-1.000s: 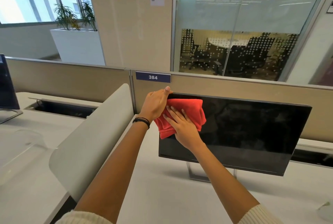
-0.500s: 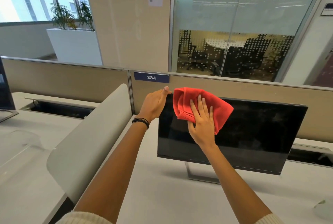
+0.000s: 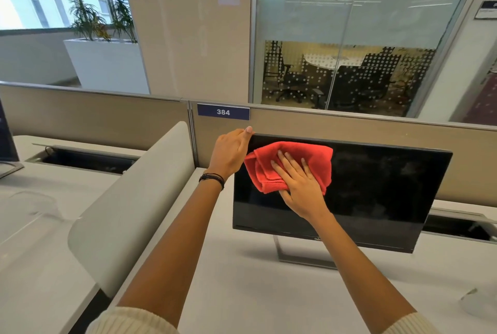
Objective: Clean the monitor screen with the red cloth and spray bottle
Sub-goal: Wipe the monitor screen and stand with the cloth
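Flat, straight fingers of the right hand (image 3: 301,185) press the red cloth (image 3: 309,156) on the upper left of the monitor (image 3: 376,185). The left hand (image 3: 231,153) grips its top-left corner. Bare glass runs rightward along its long axis, nearer the right hand.

A white desk (image 3: 255,293) fills 6 o'clock. A curved grey divider (image 3: 129,199) stands at 9 o'clock. A beige partition (image 3: 349,129) crosses the middle, its blue "384" label (image 3: 223,112) near 12 o'clock. At 11 o'clock a white planter (image 3: 107,64) holds plants (image 3: 88,21); at 1 o'clock, office chairs (image 3: 357,83) sit behind glass (image 3: 349,10).
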A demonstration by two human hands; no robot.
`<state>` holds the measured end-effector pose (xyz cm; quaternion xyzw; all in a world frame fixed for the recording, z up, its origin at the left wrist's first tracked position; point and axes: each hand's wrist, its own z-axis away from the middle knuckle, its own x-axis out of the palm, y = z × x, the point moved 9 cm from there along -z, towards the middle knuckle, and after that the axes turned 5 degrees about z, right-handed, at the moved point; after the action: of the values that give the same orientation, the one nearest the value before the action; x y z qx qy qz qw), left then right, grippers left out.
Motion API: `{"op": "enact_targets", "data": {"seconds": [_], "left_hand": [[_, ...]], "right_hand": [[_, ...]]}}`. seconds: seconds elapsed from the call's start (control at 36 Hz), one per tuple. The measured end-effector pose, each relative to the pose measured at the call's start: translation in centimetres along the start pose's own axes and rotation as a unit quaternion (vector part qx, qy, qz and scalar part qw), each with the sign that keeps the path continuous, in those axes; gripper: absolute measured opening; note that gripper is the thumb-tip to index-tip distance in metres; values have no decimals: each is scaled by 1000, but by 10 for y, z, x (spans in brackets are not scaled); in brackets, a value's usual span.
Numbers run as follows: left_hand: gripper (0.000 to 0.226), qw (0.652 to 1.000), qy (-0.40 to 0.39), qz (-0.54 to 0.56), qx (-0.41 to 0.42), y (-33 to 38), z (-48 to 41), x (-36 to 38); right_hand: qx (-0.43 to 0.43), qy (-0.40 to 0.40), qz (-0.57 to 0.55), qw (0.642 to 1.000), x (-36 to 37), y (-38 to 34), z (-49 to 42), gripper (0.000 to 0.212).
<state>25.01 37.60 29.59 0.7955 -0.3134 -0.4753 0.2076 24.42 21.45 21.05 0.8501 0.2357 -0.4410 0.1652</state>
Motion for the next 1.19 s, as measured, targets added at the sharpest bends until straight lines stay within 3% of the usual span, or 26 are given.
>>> {"op": "enact_targets", "data": {"seconds": [0.22,0.5,0.89,1.19], "left_hand": [[53,1000,7,-20,2,6,-5,7],[51,998,-5,58,-23,-2,-3,17],[63,987,-75,140,-34,-14,-13,22],[68,984,-73,158,-44,-20,-13,24]], "right_hand": [[137,55,-17,989,-30,46,12,56],[188,76,-74,976,-17,34,13,58],[86,28,-55,994,1,-12,-5,59],[6,-26,-48,998,31,-54,-18,55]]}}
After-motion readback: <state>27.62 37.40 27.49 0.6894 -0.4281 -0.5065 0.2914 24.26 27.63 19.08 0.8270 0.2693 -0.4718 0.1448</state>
